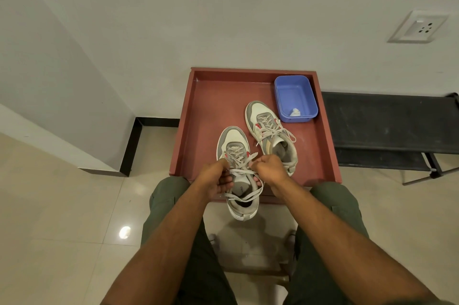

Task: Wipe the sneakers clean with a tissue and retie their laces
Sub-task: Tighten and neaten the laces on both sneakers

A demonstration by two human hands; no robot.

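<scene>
Because the near sneaker point(237, 173) sat with its heel hanging past the front edge of the red tray point(211, 96), we judged the chief risk to be a tug on the laces point(244, 170) tipping or sliding it off toward our lap; a pull that was uneven between the two sides could also have dragged one lace end short through the eyelets or left a slack, lopsided knot. We also thought a loop could slip from our grip, since the lace was flat and our fingers were crowded close together over the tongue. Our left hand point(214, 178) lay at the shoe's left side, fingers curled and gripping a strand of lace, with the lower fingers against the collar. Our right hand point(269, 168) was clenched into a loose fist on the opposite strand, knuckles up, pinching it near the top eyelets. Both forearms reached forward from our knees and converged on the shoe, wrists nearly level. The far sneaker point(270, 136) stood well inside the tray with its laces already in a bow, just beside the blue tub point(295, 98), where a crumpled tissue point(295, 112) lay in the near corner.
</scene>
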